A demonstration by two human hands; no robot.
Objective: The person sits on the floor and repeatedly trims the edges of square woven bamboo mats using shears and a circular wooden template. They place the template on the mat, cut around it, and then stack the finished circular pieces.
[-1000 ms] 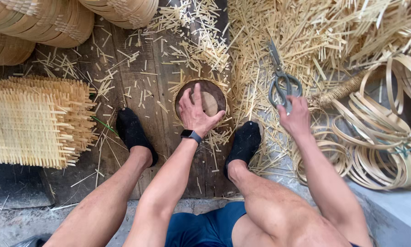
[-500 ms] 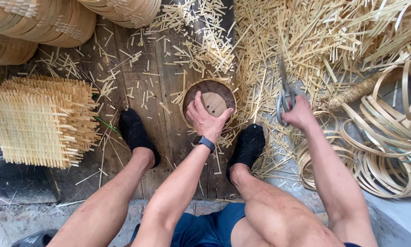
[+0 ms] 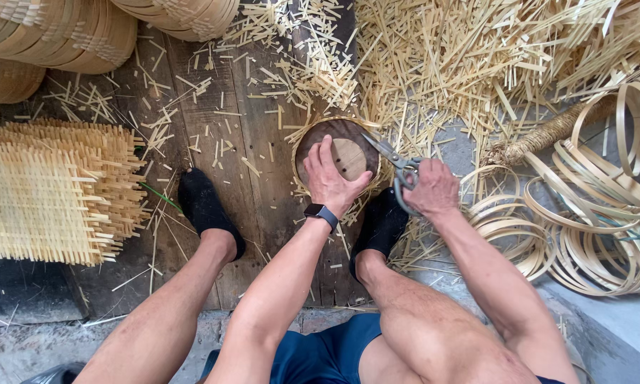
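Observation:
My left hand [image 3: 328, 181], with a dark watch on its wrist, presses flat on a round dark wooden form [image 3: 342, 146] ringed by pale bamboo strips on the plank floor. My right hand [image 3: 432, 188] grips grey metal scissors [image 3: 394, 162], whose blades point up-left and reach the right rim of the round form. Both hands sit between my feet in black socks [image 3: 204, 206].
A heap of cut bamboo slivers [image 3: 476, 64] covers the floor ahead and right. Coiled bamboo hoops [image 3: 590, 213] lie at the right. A stack of woven bamboo mats [image 3: 56, 188] sits left, with stacked round baskets [image 3: 56, 28] at the top left.
My right hand has brought the scissors leftward and down from the sliver heap to the round form's rim. The left hand stays pressed on the form.

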